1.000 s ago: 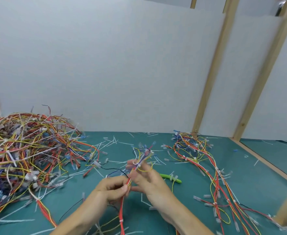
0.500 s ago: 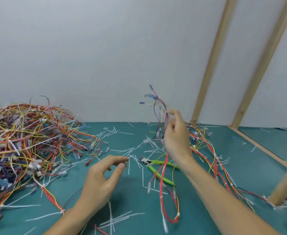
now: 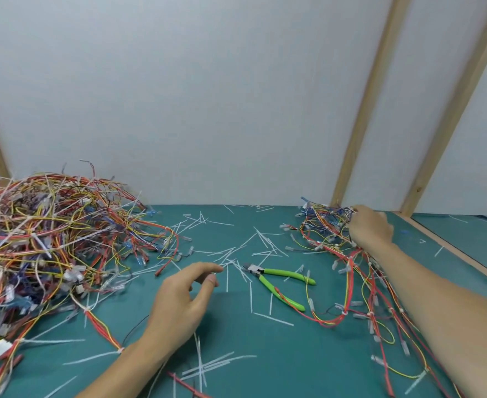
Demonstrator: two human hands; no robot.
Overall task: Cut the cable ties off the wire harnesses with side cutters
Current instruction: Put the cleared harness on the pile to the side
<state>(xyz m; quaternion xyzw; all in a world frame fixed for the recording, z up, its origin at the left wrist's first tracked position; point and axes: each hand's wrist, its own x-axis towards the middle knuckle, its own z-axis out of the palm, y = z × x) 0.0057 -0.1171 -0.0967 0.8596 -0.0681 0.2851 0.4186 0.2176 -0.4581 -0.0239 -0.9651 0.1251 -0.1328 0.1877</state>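
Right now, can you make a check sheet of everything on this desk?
Surface: teal mat, mostly covered.
Job's things: green side cutters lie unheld; big wire pile far left; smaller harness pile on the right.
Clutter: cut white ties scattered all over.
Grippers: left hand open, hovering; right hand on the smaller pile, grip unclear.
Cables: only the harness wires.
Surroundings: white wall panels, wooden posts.

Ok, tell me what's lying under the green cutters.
Under the green cutters: the teal mat and cut tie strips. A red-yellow wire crosses over the lower handle. Anything directly beneath the handles is hidden.
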